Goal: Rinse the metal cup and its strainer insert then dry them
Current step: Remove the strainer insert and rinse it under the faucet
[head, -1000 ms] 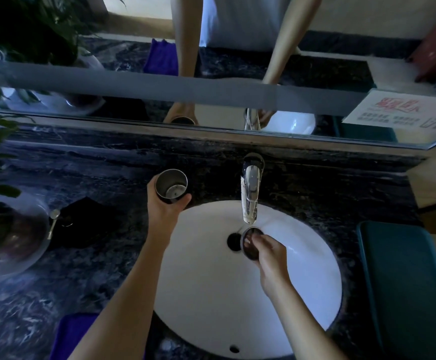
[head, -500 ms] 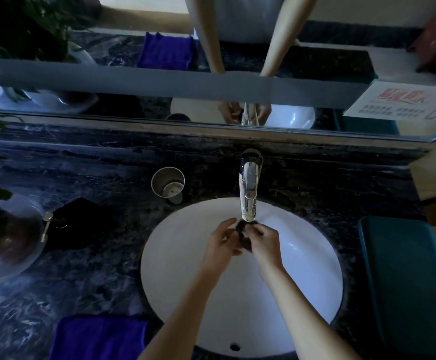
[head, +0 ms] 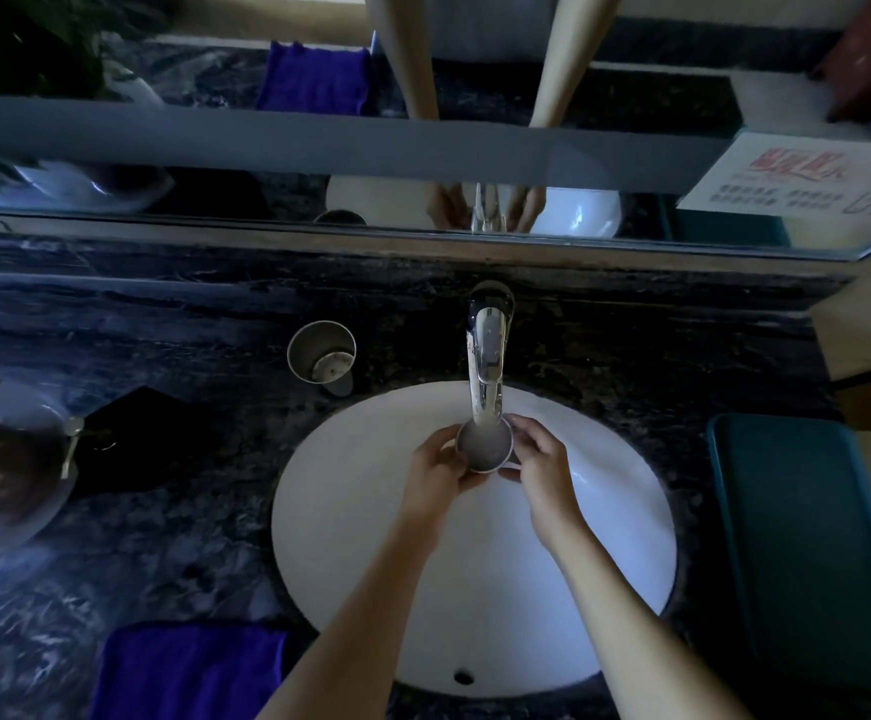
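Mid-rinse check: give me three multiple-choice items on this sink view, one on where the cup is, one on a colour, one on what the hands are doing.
1. Where is the metal cup?
A. On the dark counter left of the tap
B. Inside the sink
C. On the green tray

2. What colour is the cloth at the near edge of the counter?
A. White
B. Purple-blue
C. Red

3. What is the state of the strainer?
A. Lying in the sink
B. Sitting inside the cup
C. Held by both hands under the tap spout

Answers:
1. A, the cup stands upright on the counter, apart from the sink and left of the tap.
2. B, the cloth by the left forearm is purple-blue.
3. C, the left hand and right hand grip the strainer from either side, just below the spout.
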The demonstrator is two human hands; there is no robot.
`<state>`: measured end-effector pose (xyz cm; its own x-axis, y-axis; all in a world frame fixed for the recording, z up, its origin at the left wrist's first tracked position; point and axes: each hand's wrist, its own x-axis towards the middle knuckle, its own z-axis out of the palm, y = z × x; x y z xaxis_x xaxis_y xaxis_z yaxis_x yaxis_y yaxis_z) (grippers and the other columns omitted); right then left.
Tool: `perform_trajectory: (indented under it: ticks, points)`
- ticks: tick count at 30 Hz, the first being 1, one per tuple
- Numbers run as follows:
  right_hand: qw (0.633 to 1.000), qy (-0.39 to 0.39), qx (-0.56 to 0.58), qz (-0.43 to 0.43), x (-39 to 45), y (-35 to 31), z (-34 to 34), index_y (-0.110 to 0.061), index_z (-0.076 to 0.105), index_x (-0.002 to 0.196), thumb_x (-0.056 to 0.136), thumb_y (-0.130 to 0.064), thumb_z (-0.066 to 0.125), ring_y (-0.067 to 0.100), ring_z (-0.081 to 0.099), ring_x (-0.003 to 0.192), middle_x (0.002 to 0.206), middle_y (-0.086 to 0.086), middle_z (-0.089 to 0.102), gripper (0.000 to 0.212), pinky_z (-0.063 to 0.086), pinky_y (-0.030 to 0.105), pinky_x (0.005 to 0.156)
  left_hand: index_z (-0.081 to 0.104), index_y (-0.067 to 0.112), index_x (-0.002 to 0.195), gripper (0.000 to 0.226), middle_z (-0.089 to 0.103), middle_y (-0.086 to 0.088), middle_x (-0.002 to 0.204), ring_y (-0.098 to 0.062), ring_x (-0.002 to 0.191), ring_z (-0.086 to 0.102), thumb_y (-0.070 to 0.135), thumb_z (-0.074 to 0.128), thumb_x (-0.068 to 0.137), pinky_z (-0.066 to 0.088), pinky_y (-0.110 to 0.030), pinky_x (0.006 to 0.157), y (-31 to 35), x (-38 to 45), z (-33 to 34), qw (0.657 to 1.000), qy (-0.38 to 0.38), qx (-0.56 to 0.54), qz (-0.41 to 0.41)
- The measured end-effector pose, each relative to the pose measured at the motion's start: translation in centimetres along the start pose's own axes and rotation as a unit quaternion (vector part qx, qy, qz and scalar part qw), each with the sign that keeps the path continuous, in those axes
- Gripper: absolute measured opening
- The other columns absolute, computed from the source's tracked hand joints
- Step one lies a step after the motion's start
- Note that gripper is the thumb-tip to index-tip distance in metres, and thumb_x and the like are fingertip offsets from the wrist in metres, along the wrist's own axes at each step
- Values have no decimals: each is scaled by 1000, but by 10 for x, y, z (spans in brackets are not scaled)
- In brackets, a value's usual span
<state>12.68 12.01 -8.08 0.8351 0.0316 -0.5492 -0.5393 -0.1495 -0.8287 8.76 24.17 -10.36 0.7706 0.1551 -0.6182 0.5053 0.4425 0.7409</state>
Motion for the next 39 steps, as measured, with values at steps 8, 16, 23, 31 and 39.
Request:
perform_trajectory:
  ticks: [8,16,23,31,39]
  points:
    - [995,-85,43,6,1,8,-1,-25,64,133,101,-4,45,18,70,112,121,3,75,43,50,28,92,71,3,107,39,75,-14,105,-30,107,70,-10,35,100,62,-35,91,4,3,5,995,-33,-72,-62]
    - [998,-60,-9,-26,1,12,9,-24,72,115,99,-21,62,13,71,90,95,2,75,19,52,20,77,58,2,108,44,66,-30,124,-31,123,67,38,33,112,55,-48,104,-2,9,2,989,-100,-60,-96]
    - [999,-8,-20,24,21,22,6,-11,72,119,88,-12,50,26,69,112,117,10,74,38,54,51,101,69,21,118,42,75,-6,115,-21,106,69,40,32,111,49,-45,103,-6,9,-5,989,-45,-44,-132]
    - [985,21,130,112,20,9,3,9,70,106,97,3,53,44,69,104,116,32,70,20,59,43,79,67,-2,117,31,73,-23,110,-34,96,71,7,39,109,62,-42,75,-7,20,-8,995,29,-85,-44]
    - [931,33,297,210,16,3,-4,3,68,97,99,1,46,28,66,85,96,21,70,23,53,35,72,67,-3,105,37,72,-20,93,-23,70,72,-3,30,103,56,-25,52,9,22,15,995,-3,-66,-78]
